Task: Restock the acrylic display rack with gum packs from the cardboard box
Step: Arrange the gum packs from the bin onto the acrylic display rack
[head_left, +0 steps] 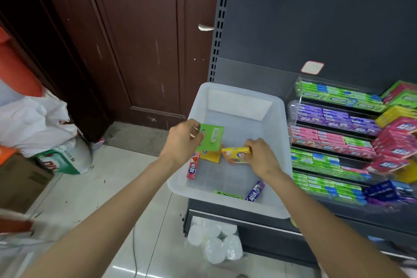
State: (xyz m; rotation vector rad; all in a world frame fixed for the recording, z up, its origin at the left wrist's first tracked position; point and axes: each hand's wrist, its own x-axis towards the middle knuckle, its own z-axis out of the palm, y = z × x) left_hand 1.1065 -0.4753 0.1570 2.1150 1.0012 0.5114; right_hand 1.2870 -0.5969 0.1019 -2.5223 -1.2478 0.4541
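My bare forearms reach out over a translucent plastic bin (228,97) on the shelf edge, where my left hand (182,142) pinches a flat green gum pack (211,136), barcode side up, and my right hand (259,153) grips a yellow-orange pack (234,153). Loose in the bin lie a red stick pack (193,168) and a purple stick pack (255,190), both printed 益达. Just right, the acrylic display rack (293,108) holds tiers of green, purple and pink packs, many also marked 益达.

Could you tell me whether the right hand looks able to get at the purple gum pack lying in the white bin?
Probably yes: the purple gum pack lies uncovered near the front wall of the open white bin, but the right hand already grips a yellow pack.
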